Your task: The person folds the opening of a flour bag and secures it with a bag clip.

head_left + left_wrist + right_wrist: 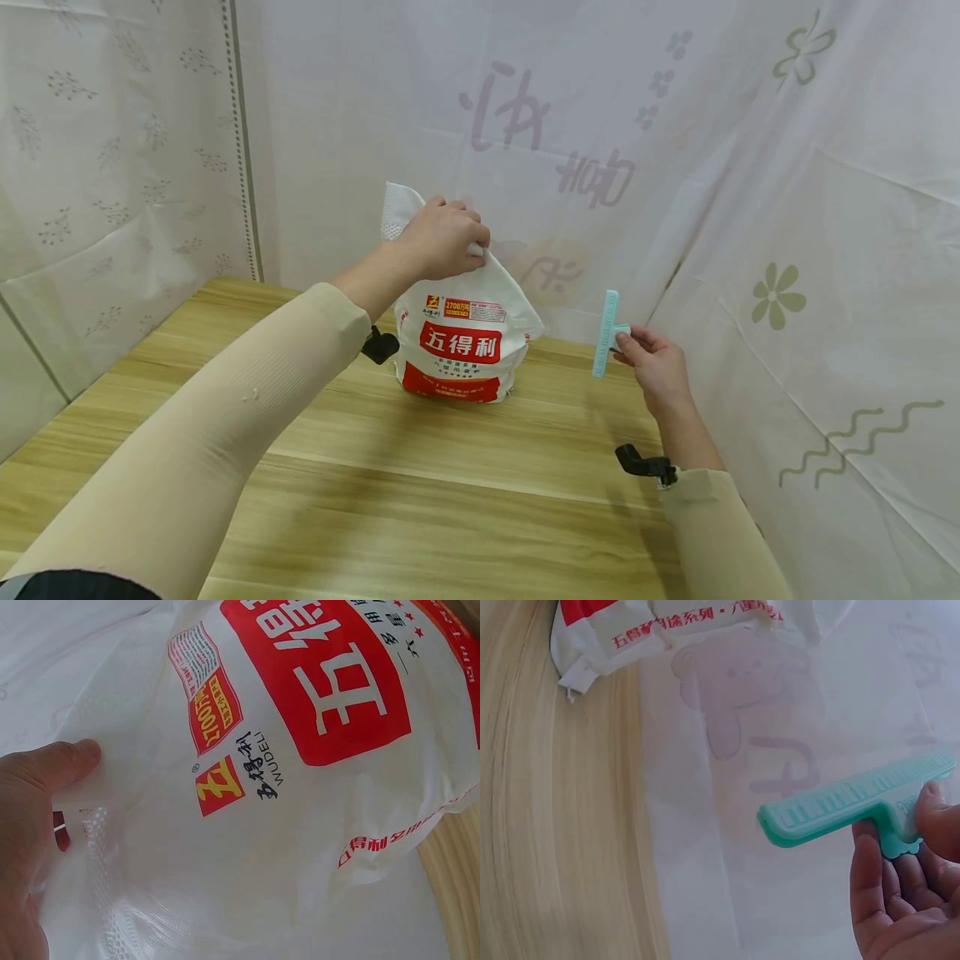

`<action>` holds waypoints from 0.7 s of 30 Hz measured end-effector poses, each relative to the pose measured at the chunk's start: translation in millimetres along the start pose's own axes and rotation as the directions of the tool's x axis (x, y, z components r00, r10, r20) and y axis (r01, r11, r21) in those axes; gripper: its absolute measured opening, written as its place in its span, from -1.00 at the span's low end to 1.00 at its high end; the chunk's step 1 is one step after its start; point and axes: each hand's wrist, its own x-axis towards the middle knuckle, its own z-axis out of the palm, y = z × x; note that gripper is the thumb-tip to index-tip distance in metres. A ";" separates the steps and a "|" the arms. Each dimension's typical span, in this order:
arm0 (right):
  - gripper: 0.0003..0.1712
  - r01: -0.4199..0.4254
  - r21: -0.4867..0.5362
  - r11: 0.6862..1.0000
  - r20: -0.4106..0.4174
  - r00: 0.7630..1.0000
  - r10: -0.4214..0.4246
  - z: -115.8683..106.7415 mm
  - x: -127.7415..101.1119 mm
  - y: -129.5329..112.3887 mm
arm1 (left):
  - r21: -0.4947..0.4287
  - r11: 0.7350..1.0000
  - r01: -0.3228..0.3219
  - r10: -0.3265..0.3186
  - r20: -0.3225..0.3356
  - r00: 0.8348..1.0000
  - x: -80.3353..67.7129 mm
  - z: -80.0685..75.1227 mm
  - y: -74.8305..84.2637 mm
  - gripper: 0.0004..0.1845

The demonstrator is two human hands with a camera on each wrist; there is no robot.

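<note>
A white flour bag (457,367) with red printed panels stands upright on the wooden table. My left hand (444,240) grips its gathered top edge, thumb on the printed side in the left wrist view, where the bag (225,877) fills most of the picture. To the right of the bag, my right hand (660,367) holds a mint-green sealing clip (606,333) up in the air, apart from the bag. In the right wrist view the thumb and fingers pinch the handle of the long clip (840,806); its long jaws look closed together.
The wood-grain table (360,500) reaches back to a pale printed curtain (360,108) behind the bag. More curtain (847,275) hangs close beside my right hand. A black camera mount (643,462) sits on my right wrist, another (380,345) on my left.
</note>
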 end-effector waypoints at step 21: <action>-0.78 0.039 0.140 0.989 -0.059 0.998 -0.031 25.5 -7.2 -32.0 | -0.013 1.000 0.002 -0.002 0.000 1.000 -0.8 -1.5 -0.4 -0.74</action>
